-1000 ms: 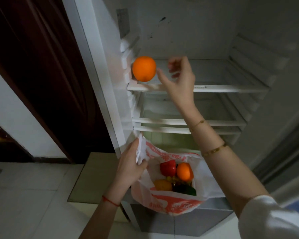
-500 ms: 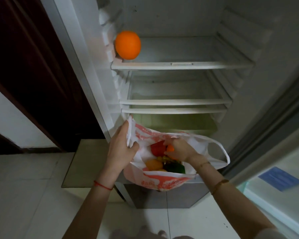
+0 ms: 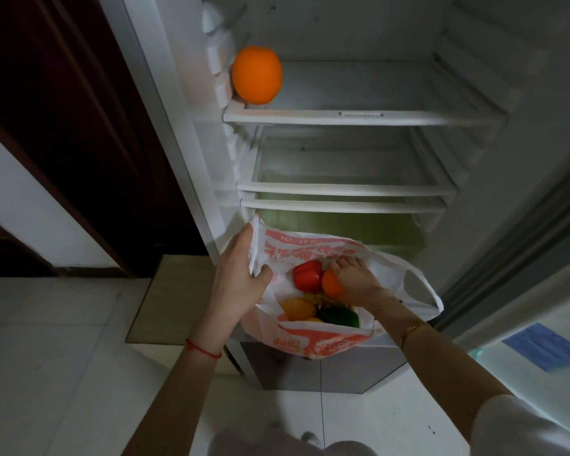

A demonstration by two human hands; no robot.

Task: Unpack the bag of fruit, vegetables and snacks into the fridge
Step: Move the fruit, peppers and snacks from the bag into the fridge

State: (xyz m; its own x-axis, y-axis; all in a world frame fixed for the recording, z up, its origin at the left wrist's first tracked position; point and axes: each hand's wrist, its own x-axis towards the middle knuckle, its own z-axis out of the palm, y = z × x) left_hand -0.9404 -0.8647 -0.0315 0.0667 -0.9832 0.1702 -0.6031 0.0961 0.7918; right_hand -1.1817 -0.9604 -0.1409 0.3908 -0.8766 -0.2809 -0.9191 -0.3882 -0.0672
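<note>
Head view looks down into an open fridge (image 3: 359, 37) with white shelves. One orange (image 3: 256, 79) sits at the left end of the top shelf (image 3: 359, 117), close against the left wall. The two shelves below it are bare, and a greenish drawer (image 3: 343, 228) lies under them.

In front of the drawer hangs a white bag (image 3: 313, 343) printed in red. The left hand (image 3: 241, 274) has its grip clenched on the bag's left rim, thumb inside, fingers outside, pulling the mouth wide. A red cord circles that wrist. The bag's right handle loop (image 3: 422, 291) hangs free.

The right hand (image 3: 354, 281) reaches into the bag, its grip closed around a second orange (image 3: 332, 284), fingers curled over the top of it. Two thin gold bracelets show on that forearm. Touching this fruit on the left is a red pepper (image 3: 307, 275). Lower in the bag lie a yellow-orange fruit (image 3: 298, 308) and a green pepper (image 3: 339, 316), just beside each other, with something yellow between them that is too hidden to name.

A white sleeve (image 3: 524, 426) shows at the lower right.
</note>
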